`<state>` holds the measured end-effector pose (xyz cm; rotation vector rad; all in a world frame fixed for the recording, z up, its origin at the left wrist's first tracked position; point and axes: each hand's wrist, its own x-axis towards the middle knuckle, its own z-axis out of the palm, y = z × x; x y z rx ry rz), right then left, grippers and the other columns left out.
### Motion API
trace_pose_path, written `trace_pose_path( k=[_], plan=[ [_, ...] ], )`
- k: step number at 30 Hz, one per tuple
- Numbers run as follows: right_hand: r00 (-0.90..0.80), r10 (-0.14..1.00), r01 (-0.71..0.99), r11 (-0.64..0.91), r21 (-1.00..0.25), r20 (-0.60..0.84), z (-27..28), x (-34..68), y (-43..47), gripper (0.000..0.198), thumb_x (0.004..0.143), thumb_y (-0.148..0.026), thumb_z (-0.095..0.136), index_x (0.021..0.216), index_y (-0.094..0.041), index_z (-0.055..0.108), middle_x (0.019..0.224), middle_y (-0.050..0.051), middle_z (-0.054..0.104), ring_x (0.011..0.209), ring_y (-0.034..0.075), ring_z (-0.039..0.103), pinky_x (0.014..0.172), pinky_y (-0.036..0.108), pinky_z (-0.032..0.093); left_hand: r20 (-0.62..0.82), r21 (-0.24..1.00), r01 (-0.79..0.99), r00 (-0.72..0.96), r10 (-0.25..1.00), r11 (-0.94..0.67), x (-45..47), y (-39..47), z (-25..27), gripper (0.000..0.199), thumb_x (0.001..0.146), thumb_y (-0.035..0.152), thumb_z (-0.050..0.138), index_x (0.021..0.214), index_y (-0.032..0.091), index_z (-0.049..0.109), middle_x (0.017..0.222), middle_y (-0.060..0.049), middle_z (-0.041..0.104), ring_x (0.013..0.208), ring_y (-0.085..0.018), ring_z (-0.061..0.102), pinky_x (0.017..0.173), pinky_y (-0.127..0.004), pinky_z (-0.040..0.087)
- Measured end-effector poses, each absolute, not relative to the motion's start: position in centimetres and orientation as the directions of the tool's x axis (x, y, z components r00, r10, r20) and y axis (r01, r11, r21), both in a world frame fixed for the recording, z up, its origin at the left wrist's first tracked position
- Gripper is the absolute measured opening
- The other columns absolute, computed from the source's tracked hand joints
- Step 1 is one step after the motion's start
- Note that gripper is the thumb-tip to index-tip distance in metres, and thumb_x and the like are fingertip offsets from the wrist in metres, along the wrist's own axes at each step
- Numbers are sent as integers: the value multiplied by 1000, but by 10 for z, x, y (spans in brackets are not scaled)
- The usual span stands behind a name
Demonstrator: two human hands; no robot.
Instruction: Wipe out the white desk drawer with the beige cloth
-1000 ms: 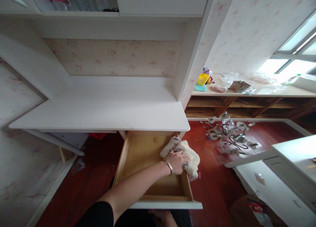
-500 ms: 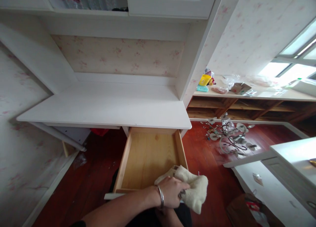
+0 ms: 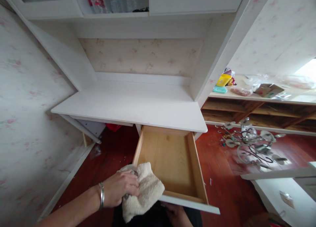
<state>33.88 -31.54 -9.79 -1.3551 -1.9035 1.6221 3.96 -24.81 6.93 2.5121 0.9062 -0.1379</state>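
Observation:
My left hand (image 3: 123,186), with a silver bangle on its wrist, is closed on a cream-coloured cloth (image 3: 150,187). The cloth lies bunched over the front left corner of a pulled-out wooden drawer (image 3: 170,154), and part of it hangs down outside. Bare pale wood shows inside the drawer. Low in the view, my right hand (image 3: 176,212) is just below the drawer's white front (image 3: 190,203); its fingers are largely hidden there. The drawer slides out from under a white desk (image 3: 138,101).
Shelves with plastic-wrapped items (image 3: 116,1) hang above the desk. On the red wooden floor to the right lies a dismantled chandelier (image 3: 256,144). Behind it a low wooden shelf unit (image 3: 222,105) carries a yellow container (image 3: 223,80) and a cardboard box (image 3: 269,90). White furniture (image 3: 278,194) stands at lower right.
My left hand has carried the cloth from the drawer's front right corner across to its front left corner. The right hand stays low by the drawer front. The view has turned left.

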Motion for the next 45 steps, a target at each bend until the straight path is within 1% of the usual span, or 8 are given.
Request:
trace_pose_path(
  k=[4, 9, 13, 16, 20, 25, 36, 45],
  plan=[
    [-499, 794, 459, -96, -883, -346, -93, 337, -315, 33, 86, -29, 47, 109, -26, 71, 121, 5, 66, 122, 29, 53, 109, 50, 32, -248, 352, 647, 762, 599, -677, 18, -250, 73, 28, 84, 14, 52, 99, 34, 65, 113, 5, 67, 121, -18, 50, 113, -42, 24],
    [-494, 798, 454, -101, -885, -345, -91, 336, -316, 35, 86, -27, 47, 113, -27, 69, 122, 4, 66, 124, 28, 51, 110, 48, 30, -120, 227, 729, 679, 724, -646, 19, -230, 96, 33, 92, 16, 42, 107, 33, 65, 126, 1, 62, 130, -19, 43, 112, -43, 28],
    [-484, 809, 451, -97, -888, -334, -89, 336, -317, 35, 86, -27, 48, 114, -27, 69, 122, 4, 65, 123, 28, 52, 110, 49, 31, -24, 161, 797, 593, 805, -583, 20, -216, 102, 48, 87, 7, 39, 118, 36, 61, 136, 1, 54, 133, -20, 39, 114, -49, 22],
    [-461, 818, 454, -115, -883, -343, -89, 335, -319, 34, 86, -31, 49, 113, -26, 69, 122, 4, 65, 122, 29, 52, 110, 49, 31, -88, 155, 809, 583, 808, -567, 16, -213, 77, 59, 79, 1, 42, 125, 35, 57, 138, -1, 53, 133, -22, 40, 114, -52, 22],
    [-457, 816, 445, -136, -885, -354, -89, 334, -320, 36, 87, -36, 48, 113, -25, 69, 121, 4, 66, 122, 29, 52, 109, 49, 31, -236, 250, 791, 610, 757, -559, 7, -204, 32, 69, 69, -1, 48, 127, 34, 56, 138, 2, 52, 130, -19, 45, 111, -41, 32],
    [-435, 836, 420, -140, -896, -335, -85, 332, -319, 36, 87, -39, 47, 112, -26, 70, 120, 5, 67, 122, 30, 52, 109, 51, 32, -191, 288, 826, 545, 816, -485, 8, -171, 11, 73, 66, -4, 47, 127, 34, 55, 139, 7, 51, 130, -12, 44, 110, -30, 34],
    [-444, 834, 384, -153, -911, -327, -82, 331, -319, 38, 88, -27, 47, 123, -28, 62, 125, 0, 63, 125, 24, 50, 111, 43, 30, -131, 199, 906, 401, 906, -372, 44, -72, 14, 61, 74, 2, 46, 127, 31, 55, 133, 2, 56, 122, -14, 50, 104, -28, 40],
    [-426, 829, 491, -126, -862, -364, -76, 332, -312, 37, 89, -48, 50, 116, -30, 67, 122, 1, 66, 120, 26, 55, 106, 41, 37, -162, 174, 949, 289, 943, -261, 45, -122, 19, 59, 75, 7, 44, 127, 31, 54, 134, 1, 56, 110, -20, 60, 92, -33, 47]
  ],
)
